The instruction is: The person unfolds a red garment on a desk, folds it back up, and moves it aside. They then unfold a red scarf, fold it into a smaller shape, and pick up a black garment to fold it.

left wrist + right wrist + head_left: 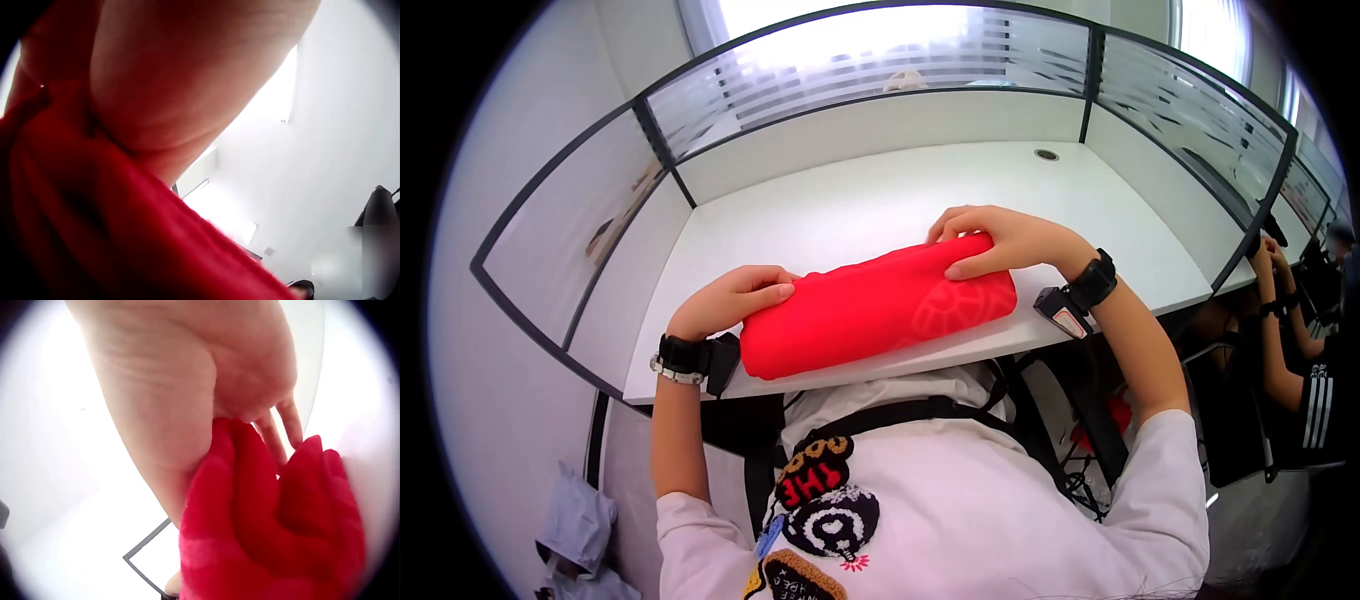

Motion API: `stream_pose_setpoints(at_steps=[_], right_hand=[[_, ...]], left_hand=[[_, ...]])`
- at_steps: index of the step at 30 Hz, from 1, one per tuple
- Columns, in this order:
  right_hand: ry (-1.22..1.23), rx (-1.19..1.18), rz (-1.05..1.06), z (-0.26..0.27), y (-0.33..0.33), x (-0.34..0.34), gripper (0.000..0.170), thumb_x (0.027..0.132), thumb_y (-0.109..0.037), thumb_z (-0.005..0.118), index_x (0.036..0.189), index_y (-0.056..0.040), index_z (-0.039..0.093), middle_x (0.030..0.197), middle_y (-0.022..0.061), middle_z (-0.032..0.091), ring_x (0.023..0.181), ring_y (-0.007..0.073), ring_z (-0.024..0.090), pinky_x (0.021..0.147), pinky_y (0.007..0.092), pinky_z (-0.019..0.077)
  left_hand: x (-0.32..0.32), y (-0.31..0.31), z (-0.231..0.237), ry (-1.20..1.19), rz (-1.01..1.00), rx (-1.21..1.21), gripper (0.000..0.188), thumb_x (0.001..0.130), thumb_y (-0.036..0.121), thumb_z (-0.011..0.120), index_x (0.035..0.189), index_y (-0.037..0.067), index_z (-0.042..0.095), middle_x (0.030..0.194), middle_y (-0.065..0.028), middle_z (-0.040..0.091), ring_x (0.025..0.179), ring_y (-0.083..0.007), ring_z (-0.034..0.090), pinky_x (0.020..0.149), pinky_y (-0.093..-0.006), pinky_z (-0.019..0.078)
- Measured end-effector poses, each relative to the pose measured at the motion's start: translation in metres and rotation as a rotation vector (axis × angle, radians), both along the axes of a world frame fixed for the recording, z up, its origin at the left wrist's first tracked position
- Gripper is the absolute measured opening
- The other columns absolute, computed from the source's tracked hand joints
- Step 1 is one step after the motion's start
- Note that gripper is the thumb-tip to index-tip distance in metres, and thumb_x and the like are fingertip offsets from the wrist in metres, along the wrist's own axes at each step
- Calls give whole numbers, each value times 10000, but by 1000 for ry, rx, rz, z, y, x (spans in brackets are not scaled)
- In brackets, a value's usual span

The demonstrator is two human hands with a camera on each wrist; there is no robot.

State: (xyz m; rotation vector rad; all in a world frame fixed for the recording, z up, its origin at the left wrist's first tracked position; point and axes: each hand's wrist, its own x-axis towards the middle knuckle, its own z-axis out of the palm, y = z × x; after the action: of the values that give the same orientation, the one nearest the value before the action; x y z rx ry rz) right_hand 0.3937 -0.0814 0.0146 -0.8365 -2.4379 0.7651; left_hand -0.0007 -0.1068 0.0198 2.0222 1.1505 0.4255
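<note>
The left hand (725, 302) grips one end of a thick red cloth roll (880, 308); its thumb lies on top and its other fingers go toward the far side, partly hidden. The right hand (1032, 242) holds the opposite end, its thumb pressed on the upper surface and its fingers bent over the far edge. Neither hand is spread wide: each is partly closed round the fabric, probably so that the layers stay together and the roll keeps its shape.

The roll spans the gap between the hands, directly before the person's torso and slanting a little, its right-hand end farther from the body. It rests along the near edge of the white desk (800, 222), which seems to bear its weight and leave the hands to steady the ends. Just below the right palm, the right wrist view shows soft folds standing loosely at that end, which may be why the thumb sits so close to them. The left wrist view is blurred and dark, so how tightly the left fingers press is hard to tell. Beyond both hands, a low partition (920, 118) borders the desktop.
</note>
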Motion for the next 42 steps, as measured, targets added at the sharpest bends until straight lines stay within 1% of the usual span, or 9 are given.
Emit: stream_pose_setpoints(at_steps=[6,9,12,15,20,21,32,39,42], right_hand=[[-97,-151,-52,12,13,-7,375,877,-391,756,1014,-44,716,842,61,684,806,165,616,721,301,477],[-117,74,-145,15,-4,-15,390,872,-294,777,1138,-23,688,1020,135,715,974,242,673,880,333,522],[-46,594,-164,14,-41,-22,268,840,-76,730,1102,-46,683,1189,107,665,1057,297,644,933,392,527],[0,636,-80,-17,-58,-28,194,869,-77,684,1060,-47,677,1213,106,646,1078,303,624,920,393,519],[-202,714,-121,-25,-86,-20,612,870,-342,746,1367,-37,562,1500,157,483,1369,326,469,1139,457,374],[-290,666,-123,-28,-84,-17,890,781,-470,804,1479,-47,449,1575,184,374,1458,344,355,1192,490,296],[-409,741,-206,-35,-117,-27,1012,586,-330,908,1419,32,462,1490,218,458,1392,363,436,1136,465,378],[-229,849,-227,-26,-146,-20,387,791,-25,647,1173,39,630,1210,163,672,1151,308,639,981,408,520],[-108,600,-164,8,-169,-7,507,703,-62,781,1192,-39,647,1127,132,689,1026,307,674,886,387,544]], left_hand=[[-1,3,-4,-20,21,28,326,1056,314,513,1051,26,665,808,30,596,741,-52,508,659,-219,430],[-1,-2,-3,-131,11,4,225,1022,225,572,1069,17,643,945,-31,649,859,-86,576,760,-243,485],[13,-35,14,36,18,568,222,871,28,692,1080,51,622,1404,-143,567,1304,-276,537,1089,-396,436],[17,-74,25,-20,-58,608,228,839,-27,674,1052,52,649,1436,-146,546,1334,-313,514,1112,-421,411],[14,-99,-8,292,-94,644,767,800,243,801,1474,107,459,1595,-147,340,1486,-375,278,1229,-484,220],[15,-101,-12,288,-77,655,812,772,229,823,1482,107,448,1596,-152,328,1483,-382,278,1226,-485,235],[15,-117,-23,250,22,752,751,738,56,815,1421,82,502,1507,-138,446,1331,-369,478,1099,-428,437],[0,-150,-6,33,37,597,639,673,77,800,1284,81,612,1206,-156,687,1062,-328,675,922,-368,531],[-9,-172,-6,-60,56,535,594,665,129,816,1228,58,639,1046,-167,722,908,-323,714,820,-331,554]])
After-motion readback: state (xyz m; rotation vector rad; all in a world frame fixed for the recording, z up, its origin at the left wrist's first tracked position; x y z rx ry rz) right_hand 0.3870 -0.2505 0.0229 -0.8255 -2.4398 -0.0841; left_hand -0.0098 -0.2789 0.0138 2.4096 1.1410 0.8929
